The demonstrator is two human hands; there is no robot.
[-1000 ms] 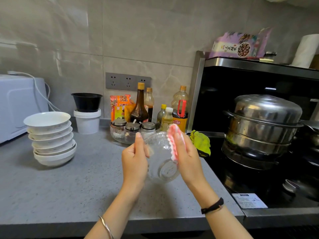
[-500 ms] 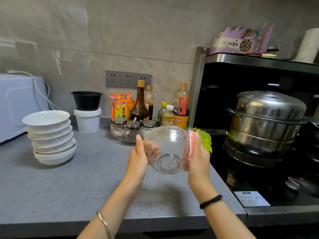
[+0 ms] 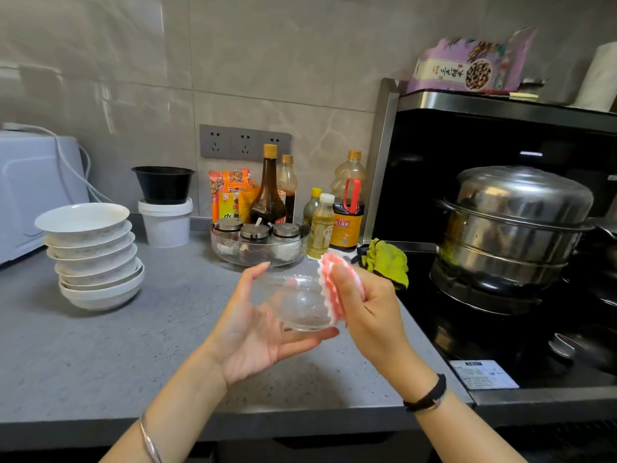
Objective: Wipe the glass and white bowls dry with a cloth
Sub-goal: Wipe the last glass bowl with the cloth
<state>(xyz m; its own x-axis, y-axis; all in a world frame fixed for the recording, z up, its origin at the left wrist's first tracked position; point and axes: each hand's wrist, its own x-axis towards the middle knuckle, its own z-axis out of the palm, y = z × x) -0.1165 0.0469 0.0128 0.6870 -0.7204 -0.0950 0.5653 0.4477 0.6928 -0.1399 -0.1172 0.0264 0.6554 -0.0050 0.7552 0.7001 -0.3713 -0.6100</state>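
Centrally, above the counter (image 3: 100, 355) near its front edge: glass bowl (image 3: 293, 302), lifted off the surface and gripped by the left hand (image 3: 257, 332), thumb up at the far rim, fingers curved beneath the base. Pressed against the bowl's right side: pink-and-white cloth (image 3: 334, 289), bunched and clenched in the right hand (image 3: 370, 309), thumb laid across its folds. Exact tilt of the bowl hard to judge through the clear glass.

Toward the counter's left edge: stack of white bowls (image 3: 93, 259), nested one inside another, well apart from both hands. Behind the stack, at the back left corner: white appliance (image 3: 30, 192) with a cable trailing over its top. Along the back edge, left to right: white tub (image 3: 165, 222) topped by a black bowl (image 3: 163, 183); orange packets (image 3: 230, 195); large glass dish (image 3: 267, 259) holding three lidded jars (image 3: 255, 232); cluster of bottles (image 3: 345, 208). Above these, on the tiled wall: grey socket strip (image 3: 245, 142).

At the counter's right edge, beside the stove (image 3: 500, 342): crumpled green cloth (image 3: 387, 262). On the stove: steel steamer pot (image 3: 514, 225), lid on. On the hood shelf (image 3: 500, 105) above: purple packet (image 3: 467, 65) and roll of paper (image 3: 601, 78). Bracelet (image 3: 148, 439) on the left wrist, dark band (image 3: 427, 394) on the right.
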